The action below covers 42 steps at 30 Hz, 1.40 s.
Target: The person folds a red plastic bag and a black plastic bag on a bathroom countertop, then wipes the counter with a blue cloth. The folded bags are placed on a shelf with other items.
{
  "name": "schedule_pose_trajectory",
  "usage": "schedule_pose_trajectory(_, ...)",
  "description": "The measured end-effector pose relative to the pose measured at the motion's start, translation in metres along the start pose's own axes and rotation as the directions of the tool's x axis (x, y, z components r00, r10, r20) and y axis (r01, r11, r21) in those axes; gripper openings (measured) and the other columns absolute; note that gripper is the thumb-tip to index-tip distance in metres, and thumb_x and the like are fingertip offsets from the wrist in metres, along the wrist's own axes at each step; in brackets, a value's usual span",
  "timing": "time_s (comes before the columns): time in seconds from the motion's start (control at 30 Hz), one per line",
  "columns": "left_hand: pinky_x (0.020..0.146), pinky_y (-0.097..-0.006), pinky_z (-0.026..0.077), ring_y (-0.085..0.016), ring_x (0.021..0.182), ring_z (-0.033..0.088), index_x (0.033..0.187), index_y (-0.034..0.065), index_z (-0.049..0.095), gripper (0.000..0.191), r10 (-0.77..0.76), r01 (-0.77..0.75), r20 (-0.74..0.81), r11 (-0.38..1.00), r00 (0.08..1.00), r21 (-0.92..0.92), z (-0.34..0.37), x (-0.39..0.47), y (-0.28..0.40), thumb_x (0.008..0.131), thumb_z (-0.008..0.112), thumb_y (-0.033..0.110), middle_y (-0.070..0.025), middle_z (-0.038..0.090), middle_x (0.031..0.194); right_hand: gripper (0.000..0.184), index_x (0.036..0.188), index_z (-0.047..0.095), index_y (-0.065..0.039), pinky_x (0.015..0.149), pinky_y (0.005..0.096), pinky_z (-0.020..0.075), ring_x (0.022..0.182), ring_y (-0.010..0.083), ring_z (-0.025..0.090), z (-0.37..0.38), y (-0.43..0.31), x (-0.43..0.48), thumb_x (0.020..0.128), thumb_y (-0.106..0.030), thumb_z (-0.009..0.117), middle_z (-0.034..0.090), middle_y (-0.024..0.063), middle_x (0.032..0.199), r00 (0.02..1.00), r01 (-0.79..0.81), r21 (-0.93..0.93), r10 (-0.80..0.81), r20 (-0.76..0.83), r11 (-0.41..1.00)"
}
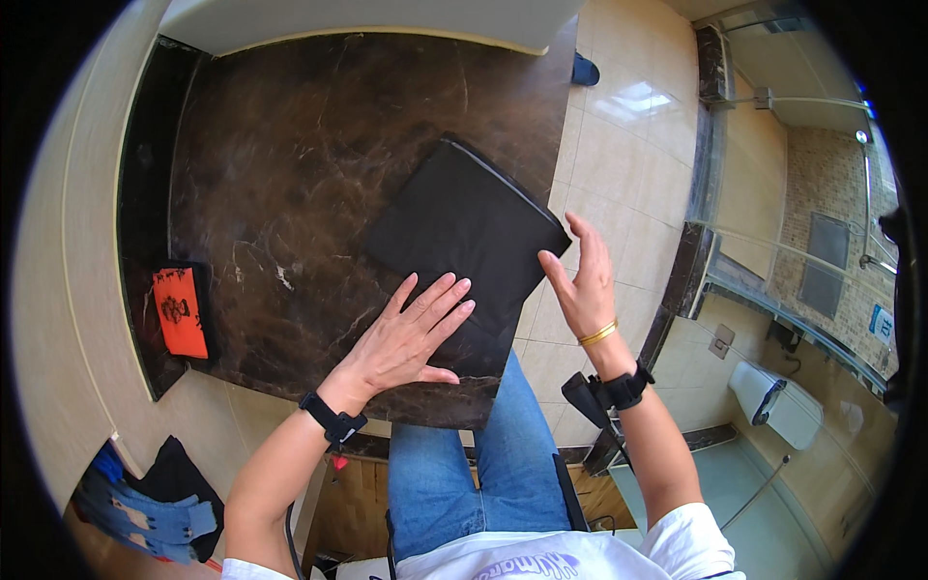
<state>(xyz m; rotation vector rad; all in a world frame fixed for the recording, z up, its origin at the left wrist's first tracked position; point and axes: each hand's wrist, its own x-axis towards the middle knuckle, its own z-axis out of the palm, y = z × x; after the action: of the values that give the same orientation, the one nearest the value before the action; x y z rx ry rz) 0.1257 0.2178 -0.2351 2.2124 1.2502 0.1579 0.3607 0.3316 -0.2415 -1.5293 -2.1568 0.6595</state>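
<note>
On a dark brown marble countertop [290,181] lies a folded black cloth item [464,217], turned at an angle, with a thin light line along its upper right edge. My left hand [413,333] is spread palm down, its fingertips on the lower left part of the black fabric. Near the right corner of the fabric is my right hand [583,279], thumb and fingers apart, holding nothing. Whether its fingertips touch that corner I cannot tell.
An orange-red packet [180,312] with dark print lies at the counter's left end. Folded jeans [145,518] and dark clothing are at lower left. A dark slipper [585,69] is on the tiled floor [631,181]. Glass panels and a toilet [776,402] stand at right.
</note>
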Motion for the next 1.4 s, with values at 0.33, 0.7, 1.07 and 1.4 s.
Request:
schedule_pose_trajectory(0.33, 0.113, -0.0495, 0.019, -0.023, 0.128, 0.038, 0.137, 0.0137, 0.035, 0.091, 0.009, -0.014, -0.164, 0.999, 0.986, -0.030, 0.010, -0.014, 0.004, 0.066, 0.067, 0.061, -0.0066, 0.039, 0.135, 0.031, 0.097, 0.058, -0.002, 0.066, 0.0293, 0.0457, 0.074, 0.0161, 0.056, -0.009, 0.001, -0.013, 0.078, -0.022, 0.072, 0.056, 0.0075, 0.083, 0.881, -0.359, 0.112, 0.297, 0.367, 0.927)
schedule_pose_trajectory(0.7, 0.113, -0.0449, 0.021, -0.023, 0.129, 0.035, 0.140, 0.0169, 0.030, 0.100, -0.041, 0.029, -0.171, 0.997, 0.984, -0.075, 0.011, -0.013, 0.005, 0.059, 0.077, 0.050, -0.0055, 0.036, 0.138, 0.027, 0.108, 0.049, -0.005, 0.056, 0.0172, 0.0392, 0.060, 0.0031, 0.050, -0.012, 0.005, -0.009, 0.087, -0.013, 0.064, 0.057, -0.0045, 0.070, 0.617, -0.787, 0.521, 0.392, 0.682, 0.331)
schedule_pose_trajectory(1.07, 0.083, -0.0371, 0.044, -0.027, 0.088, 0.061, 0.094, 0.0072, 0.058, 0.024, -0.427, 0.207, -0.549, 0.885, 0.719, -0.417, 0.003, 0.009, 0.011, 0.071, 0.063, 0.000, -0.0078, 0.064, 0.088, 0.041, 0.131, 0.045, -0.004, 0.070, 0.0198, 0.0410, 0.075, 0.0071, 0.053, -0.026, -0.008, -0.006, 0.091, -0.014, 0.052, 0.058, 0.0016, 0.083, 0.753, -0.658, 0.666, 0.310, 0.581, 0.352)
schedule_pose_trajectory(1.4, 0.067, -0.0344, 0.050, -0.027, 0.073, 0.062, 0.115, 0.0013, 0.049, 0.032, -0.761, 0.386, -0.415, 0.623, 0.498, -0.680, 0.000, 0.020, 0.005, 0.089, 0.061, 0.016, -0.0159, 0.063, 0.087, 0.024, 0.105, 0.058, -0.001, 0.062, 0.0219, 0.0402, 0.069, 0.0064, 0.047, -0.004, -0.002, 0.016, 0.086, -0.015, 0.062, 0.049, -0.0022, 0.073, 0.808, -0.529, 0.435, 0.276, 0.520, 0.729)
